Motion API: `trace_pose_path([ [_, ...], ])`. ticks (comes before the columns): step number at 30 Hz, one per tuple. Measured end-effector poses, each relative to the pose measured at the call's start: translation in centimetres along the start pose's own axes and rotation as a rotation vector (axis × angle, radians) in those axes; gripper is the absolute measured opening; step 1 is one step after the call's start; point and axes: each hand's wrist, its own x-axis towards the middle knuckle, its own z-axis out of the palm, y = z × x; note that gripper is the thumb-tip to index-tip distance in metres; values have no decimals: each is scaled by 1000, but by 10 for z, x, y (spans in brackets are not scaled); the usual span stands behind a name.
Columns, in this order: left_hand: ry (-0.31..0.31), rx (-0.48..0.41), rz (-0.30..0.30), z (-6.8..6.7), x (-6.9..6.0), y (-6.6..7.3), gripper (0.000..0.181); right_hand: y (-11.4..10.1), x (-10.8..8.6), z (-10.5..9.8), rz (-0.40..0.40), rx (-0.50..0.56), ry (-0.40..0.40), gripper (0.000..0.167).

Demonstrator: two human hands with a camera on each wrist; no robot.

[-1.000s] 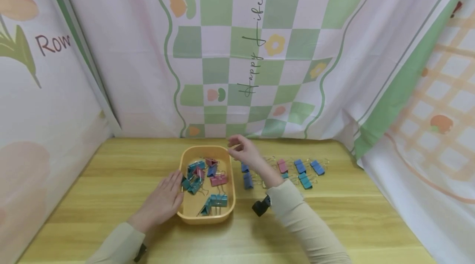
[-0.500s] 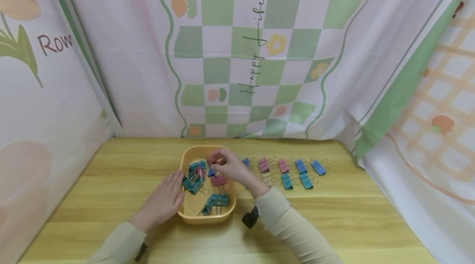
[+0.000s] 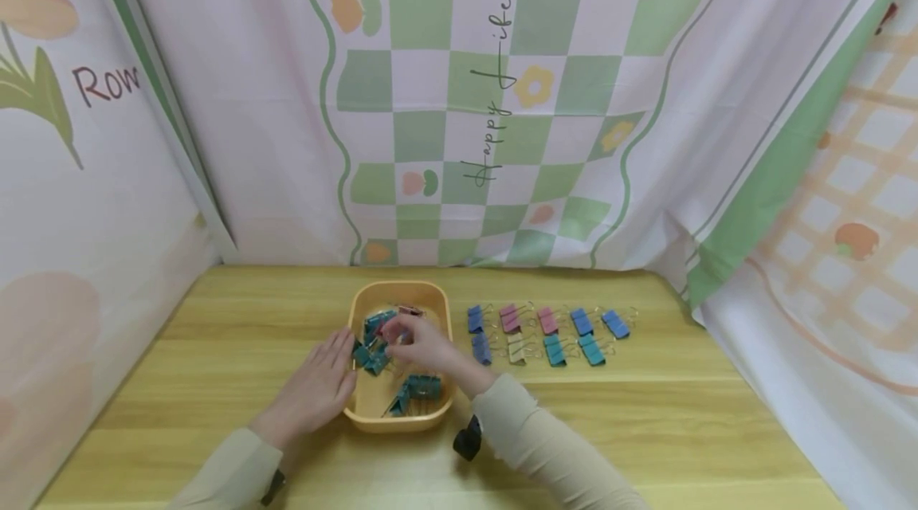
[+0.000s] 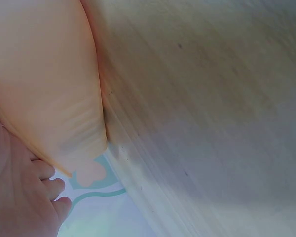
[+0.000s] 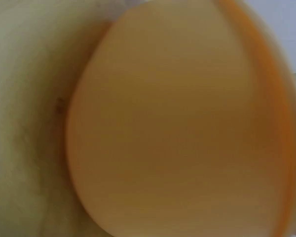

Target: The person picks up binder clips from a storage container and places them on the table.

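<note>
A yellow-orange plastic tray (image 3: 369,413) holds a heap of binder clips, mainly teal ones (image 3: 423,387) with some pink. My left hand (image 3: 315,382) rests along the tray's left side with its fingers straight. In the left wrist view, the fingers (image 4: 52,190) lie against the tray wall (image 4: 49,84). Over the tray reaches my right hand (image 3: 423,349), thumb and forefinger bent and apart beside a pink binder clip (image 3: 382,329). It covers part of the heap. Only the blurred tray wall (image 5: 177,123) fills the right wrist view; no fingers show there.
Right of the tray, binder clips lie in two rows on the wooden table (image 3: 574,414). Blue (image 3: 615,323) and pink (image 3: 510,318) ones make up the back row; the front row has blue, cream (image 3: 516,348) and teal (image 3: 591,350). A patterned curtain (image 3: 480,135) hangs behind.
My right hand has moved left and down from the tray's far right corner to the clips inside, uncovering the rows on the table. The left hand has stayed in place.
</note>
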Motion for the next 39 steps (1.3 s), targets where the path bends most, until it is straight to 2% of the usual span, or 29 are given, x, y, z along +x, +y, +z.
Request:
trace_pose_path([
  [4, -1, -1, 2, 0, 0, 0, 56, 4, 0, 8, 45, 35, -23, 24],
  [13, 19, 6, 10, 2, 0, -1, 56, 6, 3, 20, 105, 17, -60, 30],
  [21, 3, 14, 4, 1, 0, 0, 56, 8, 9, 31, 195, 30, -13, 26],
  [33, -19, 6, 0, -3, 1, 2, 56, 10, 13, 35, 153, -84, 18, 20],
  [39, -19, 8, -3, -3, 0, 2, 56, 13, 13, 33, 159, -99, 38, 20],
])
